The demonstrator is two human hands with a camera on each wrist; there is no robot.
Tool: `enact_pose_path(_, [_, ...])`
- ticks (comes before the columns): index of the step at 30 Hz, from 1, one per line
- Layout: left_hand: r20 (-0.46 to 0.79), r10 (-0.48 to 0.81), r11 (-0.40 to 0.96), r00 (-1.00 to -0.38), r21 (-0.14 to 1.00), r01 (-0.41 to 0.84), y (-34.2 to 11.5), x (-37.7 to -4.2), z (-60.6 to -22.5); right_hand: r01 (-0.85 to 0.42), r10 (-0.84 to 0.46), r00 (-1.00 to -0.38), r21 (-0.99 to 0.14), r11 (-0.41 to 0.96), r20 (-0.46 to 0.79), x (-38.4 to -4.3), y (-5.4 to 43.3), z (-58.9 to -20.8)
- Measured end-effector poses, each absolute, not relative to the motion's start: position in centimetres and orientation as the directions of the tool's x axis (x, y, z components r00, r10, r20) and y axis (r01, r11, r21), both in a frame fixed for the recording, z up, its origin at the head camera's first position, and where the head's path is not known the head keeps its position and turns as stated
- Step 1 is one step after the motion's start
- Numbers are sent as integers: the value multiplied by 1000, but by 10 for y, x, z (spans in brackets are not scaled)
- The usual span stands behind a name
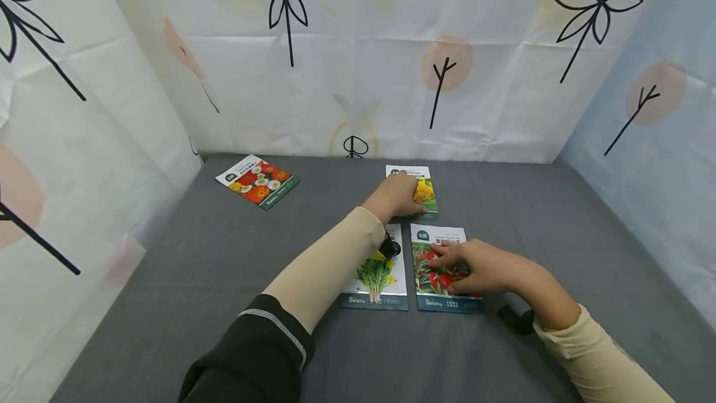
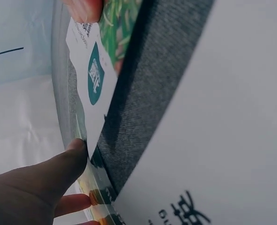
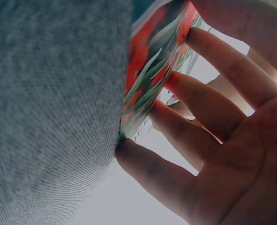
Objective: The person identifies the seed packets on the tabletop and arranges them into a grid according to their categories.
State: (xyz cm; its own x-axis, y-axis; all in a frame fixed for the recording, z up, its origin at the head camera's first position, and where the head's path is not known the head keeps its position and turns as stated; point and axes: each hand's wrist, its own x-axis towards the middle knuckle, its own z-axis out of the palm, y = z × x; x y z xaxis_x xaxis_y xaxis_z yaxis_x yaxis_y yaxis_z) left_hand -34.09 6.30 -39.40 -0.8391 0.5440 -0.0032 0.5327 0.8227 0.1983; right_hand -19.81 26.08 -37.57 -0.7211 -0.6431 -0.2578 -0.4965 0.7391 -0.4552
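My left hand (image 1: 398,194) lies over a seed packet with yellow flowers (image 1: 425,191), the farther one of a group of three. In the left wrist view its thumb and fingers touch that packet (image 2: 100,194), fairly straight. Fingertips of my right hand (image 1: 485,266) rest on a seed packet with red flowers (image 1: 422,266), nearer to me. The right wrist view shows those fingers (image 3: 199,101) spread and extended against the red-flower packet (image 3: 150,65). Left of it is a seed packet with leafy greens (image 1: 375,278), partly hidden under my left forearm.
A fourth seed packet with orange, red and white flowers (image 1: 258,182) lies askew at the far left of the grey-covered table (image 1: 268,229). A white patterned cloth (image 1: 358,79) hangs behind the table, with more cloth at both sides.
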Motion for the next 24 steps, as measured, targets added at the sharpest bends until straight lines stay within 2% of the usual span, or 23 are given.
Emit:
enact_pose_path(14, [-95,568,795,-818,319,516,59,-341,-387,-476,-626,-731,-454,753,-270,-198,259,-376])
enact_pose_path(24, [-134,569,798,-811,327,506,58,-343,-386,-481,-628,-730,-450,752,-270,-197,259,-374])
